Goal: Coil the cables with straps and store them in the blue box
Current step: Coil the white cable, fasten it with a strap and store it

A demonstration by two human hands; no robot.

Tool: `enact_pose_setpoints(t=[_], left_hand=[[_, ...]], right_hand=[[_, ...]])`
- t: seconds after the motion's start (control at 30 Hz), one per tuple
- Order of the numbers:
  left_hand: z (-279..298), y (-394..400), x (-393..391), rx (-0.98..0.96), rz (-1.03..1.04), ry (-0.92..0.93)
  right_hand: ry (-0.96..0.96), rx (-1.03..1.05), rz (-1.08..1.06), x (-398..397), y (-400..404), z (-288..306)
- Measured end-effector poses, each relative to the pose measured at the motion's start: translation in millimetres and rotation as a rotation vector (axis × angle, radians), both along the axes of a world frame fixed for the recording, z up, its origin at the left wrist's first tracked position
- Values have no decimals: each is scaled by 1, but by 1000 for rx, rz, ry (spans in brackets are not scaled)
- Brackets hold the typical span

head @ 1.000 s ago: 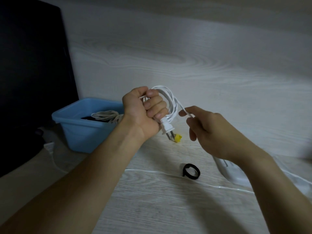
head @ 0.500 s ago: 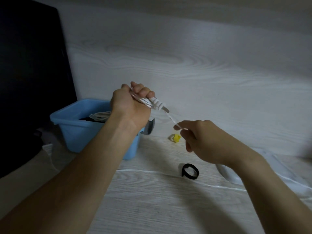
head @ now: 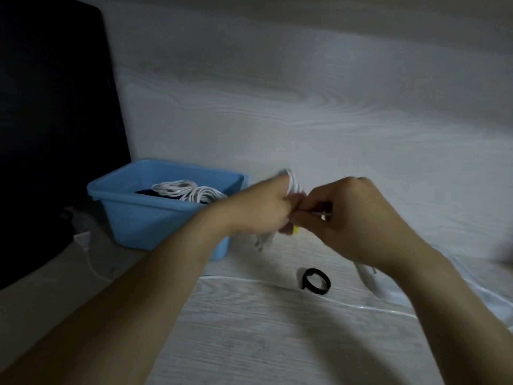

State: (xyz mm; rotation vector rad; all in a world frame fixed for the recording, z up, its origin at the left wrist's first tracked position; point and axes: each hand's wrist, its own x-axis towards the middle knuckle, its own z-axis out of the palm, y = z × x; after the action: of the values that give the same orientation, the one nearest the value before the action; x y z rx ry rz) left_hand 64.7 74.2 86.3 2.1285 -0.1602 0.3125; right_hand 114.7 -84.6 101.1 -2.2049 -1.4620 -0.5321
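Cable point(head: 293, 182): white coil at frame centre, held above the table point(head: 249, 329), blurred. Left hand point(head: 261, 209) fisted round the coil; right hand point(head: 352, 218) pinches its loose end, touching the left. Box point(head: 144, 215) to the left holds coiled white cables. Black strap point(head: 316, 282) lies on the table below the hands.
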Motion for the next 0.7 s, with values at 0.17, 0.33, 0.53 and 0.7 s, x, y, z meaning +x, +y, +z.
enact_pose_setpoints(t=[0.17, 0.33, 0.53, 0.7], left_hand=[[3, 1, -7, -215, -132, 359], [9, 3, -11, -360, -313, 477], [11, 0, -9, -566, -156, 270], [12, -7, -5, -797, -138, 232]], right_hand=[[137, 137, -31, 8, -10, 8], [259, 240, 35, 10, -9, 6], [498, 193, 111, 16, -5, 1], [978, 287, 309, 18, -3, -5]])
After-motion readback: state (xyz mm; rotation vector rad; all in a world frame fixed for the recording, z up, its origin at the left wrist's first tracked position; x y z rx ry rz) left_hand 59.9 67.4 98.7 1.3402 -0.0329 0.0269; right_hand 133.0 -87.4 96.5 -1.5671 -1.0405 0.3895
